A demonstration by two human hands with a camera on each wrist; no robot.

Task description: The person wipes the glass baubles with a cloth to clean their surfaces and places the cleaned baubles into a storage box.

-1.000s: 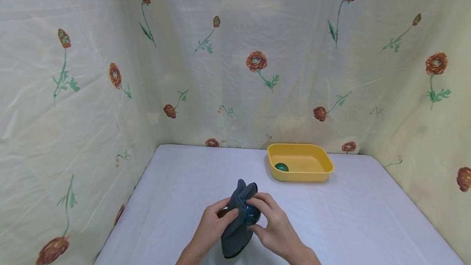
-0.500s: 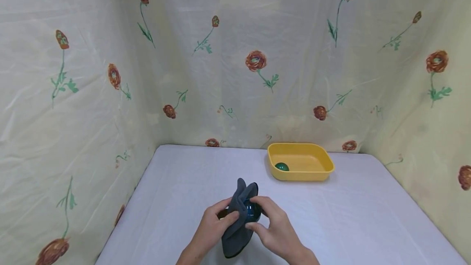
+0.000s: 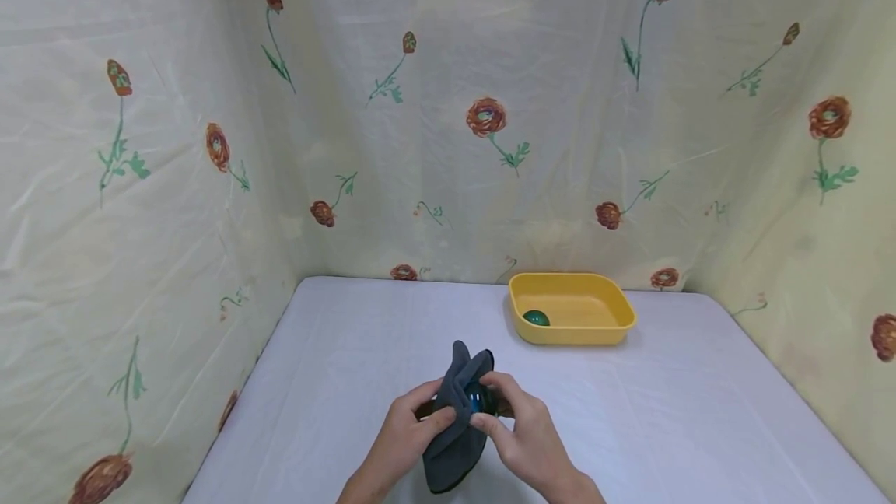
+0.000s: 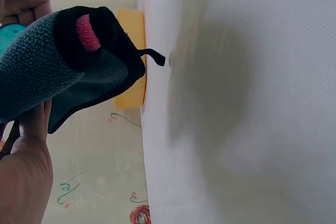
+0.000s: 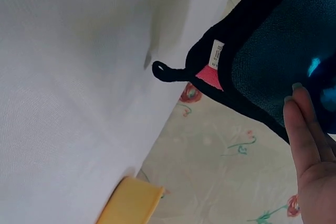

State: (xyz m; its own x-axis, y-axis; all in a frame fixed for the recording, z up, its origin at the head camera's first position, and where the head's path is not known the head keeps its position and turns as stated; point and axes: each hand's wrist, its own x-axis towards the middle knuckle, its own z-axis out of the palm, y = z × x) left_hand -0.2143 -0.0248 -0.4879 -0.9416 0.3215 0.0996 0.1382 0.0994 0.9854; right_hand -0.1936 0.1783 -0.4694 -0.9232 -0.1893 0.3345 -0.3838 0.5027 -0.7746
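My left hand [image 3: 406, 426] grips a folded grey-blue cloth [image 3: 453, 453] with black edging, thumb on its near side. A shiny dark blue ball [image 3: 479, 399] sits against the cloth's right side, and my right hand [image 3: 521, 430] holds it between thumb and fingers. The cloth hangs above the table; its black loop and pink corner patch [image 4: 87, 33] show in the left wrist view. In the right wrist view the ball [image 5: 328, 100] is partly cut off at the edge, with straight fingers [image 5: 302, 124] beside it.
A yellow tray [image 3: 574, 335] stands at the back right of the white-covered table [image 3: 350, 348], with a green ball [image 3: 536, 318] in its left corner. Flower-printed curtains [image 3: 448, 162] enclose the table at the back and sides.
My right fingers have shifted around the ball, now covering more of its right side, and the ball looks turned. The cloth and left hand have barely moved.
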